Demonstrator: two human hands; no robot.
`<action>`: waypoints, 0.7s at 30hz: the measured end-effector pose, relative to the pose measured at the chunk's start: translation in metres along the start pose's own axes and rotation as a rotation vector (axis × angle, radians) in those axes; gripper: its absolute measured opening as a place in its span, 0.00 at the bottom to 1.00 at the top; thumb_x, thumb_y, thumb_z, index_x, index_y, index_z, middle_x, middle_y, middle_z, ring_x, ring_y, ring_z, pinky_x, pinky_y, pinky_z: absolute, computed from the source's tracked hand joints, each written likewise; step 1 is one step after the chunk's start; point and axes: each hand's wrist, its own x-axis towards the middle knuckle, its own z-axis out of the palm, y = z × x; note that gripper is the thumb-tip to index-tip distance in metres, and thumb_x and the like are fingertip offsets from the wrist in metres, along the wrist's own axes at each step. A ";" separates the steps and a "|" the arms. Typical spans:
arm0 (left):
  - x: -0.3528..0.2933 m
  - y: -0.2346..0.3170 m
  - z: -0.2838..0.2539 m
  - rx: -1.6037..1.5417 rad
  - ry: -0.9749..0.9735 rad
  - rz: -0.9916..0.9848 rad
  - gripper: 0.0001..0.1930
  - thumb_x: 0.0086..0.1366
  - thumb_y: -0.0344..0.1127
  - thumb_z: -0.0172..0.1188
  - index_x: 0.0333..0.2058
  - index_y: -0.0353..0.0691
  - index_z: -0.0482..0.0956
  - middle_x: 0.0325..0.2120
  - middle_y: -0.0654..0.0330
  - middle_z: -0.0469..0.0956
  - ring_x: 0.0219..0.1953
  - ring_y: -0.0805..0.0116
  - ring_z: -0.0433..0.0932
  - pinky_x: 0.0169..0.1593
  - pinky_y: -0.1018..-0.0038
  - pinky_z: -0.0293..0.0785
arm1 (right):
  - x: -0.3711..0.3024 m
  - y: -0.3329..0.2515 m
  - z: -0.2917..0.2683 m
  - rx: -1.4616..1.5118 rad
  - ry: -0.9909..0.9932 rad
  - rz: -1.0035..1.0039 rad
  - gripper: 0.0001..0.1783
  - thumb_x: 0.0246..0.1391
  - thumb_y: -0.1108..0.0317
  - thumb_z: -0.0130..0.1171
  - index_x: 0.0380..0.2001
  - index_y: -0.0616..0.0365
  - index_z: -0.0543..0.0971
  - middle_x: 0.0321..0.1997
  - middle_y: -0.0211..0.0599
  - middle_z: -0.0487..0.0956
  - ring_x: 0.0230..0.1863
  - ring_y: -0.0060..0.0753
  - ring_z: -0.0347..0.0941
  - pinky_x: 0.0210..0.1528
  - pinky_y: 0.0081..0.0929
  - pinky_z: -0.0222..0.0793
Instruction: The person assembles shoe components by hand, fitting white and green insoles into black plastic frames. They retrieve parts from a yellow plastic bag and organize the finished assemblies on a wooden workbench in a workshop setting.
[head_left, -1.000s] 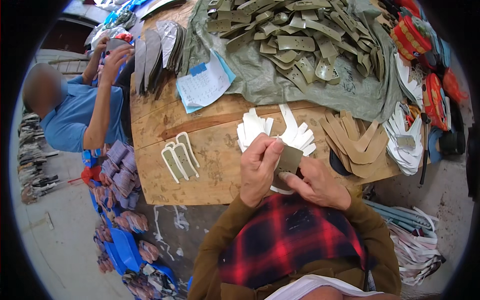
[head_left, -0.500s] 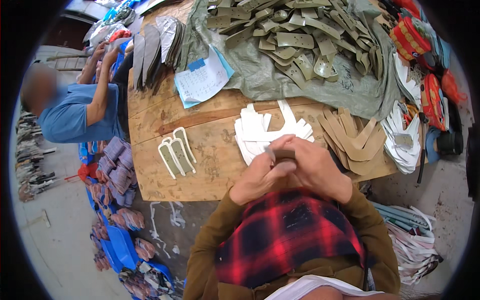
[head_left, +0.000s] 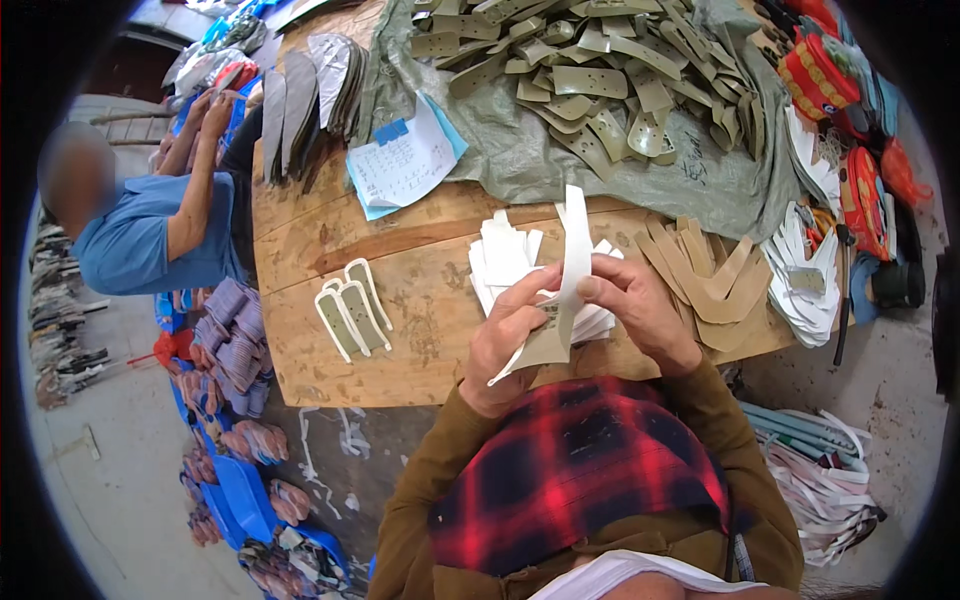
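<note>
Fingers of my left hand (head_left: 500,345) are closed round a curved olive plate (head_left: 547,345) with small holes, held over the table's near edge. White material runs along the plate's left edge. My right hand (head_left: 645,315) pinches a white strip (head_left: 576,235) against the plate's right side, and the strip's end stands up above both hands. Behind them lies a pile of white V-shaped pieces (head_left: 500,255), partly covered by the hands. To the left, several olive plates with white edging (head_left: 350,310) rest overlapping on the wooden table (head_left: 430,350).
A heap of bare olive plates (head_left: 600,80) covers a grey-green sheet at the back. Tan V-shaped pieces (head_left: 715,285) lie to the right, near more white pieces (head_left: 805,290). Written papers (head_left: 405,160) and dark curved pieces (head_left: 300,110) sit back left. Another person (head_left: 155,220) stands at left.
My hands have moved apart and tilted, bringing the olive plate into clear view. The white strip now stands upright between them. At left, the other person's hands have lowered slightly.
</note>
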 end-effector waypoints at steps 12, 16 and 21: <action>-0.007 -0.007 0.004 0.504 -0.055 -0.001 0.10 0.56 0.24 0.58 0.37 0.36 0.70 0.48 0.48 0.77 0.41 0.52 0.82 0.39 0.67 0.81 | -0.014 -0.008 0.031 -0.358 0.304 -0.244 0.09 0.63 0.73 0.56 0.43 0.65 0.81 0.31 0.36 0.83 0.33 0.18 0.76 0.34 0.20 0.70; -0.005 -0.009 0.011 0.525 -0.089 -0.048 0.19 0.51 0.18 0.62 0.41 0.36 0.67 0.51 0.44 0.74 0.46 0.45 0.80 0.43 0.63 0.80 | -0.014 -0.004 0.032 -0.336 0.343 -0.270 0.09 0.63 0.73 0.55 0.42 0.65 0.81 0.33 0.36 0.83 0.33 0.18 0.76 0.36 0.20 0.71; -0.006 -0.020 0.015 0.532 -0.077 -0.057 0.20 0.48 0.18 0.63 0.39 0.34 0.66 0.52 0.44 0.75 0.46 0.45 0.80 0.44 0.63 0.79 | -0.016 -0.009 0.029 -0.277 0.341 -0.248 0.09 0.64 0.72 0.55 0.42 0.65 0.81 0.34 0.34 0.83 0.33 0.17 0.76 0.38 0.19 0.71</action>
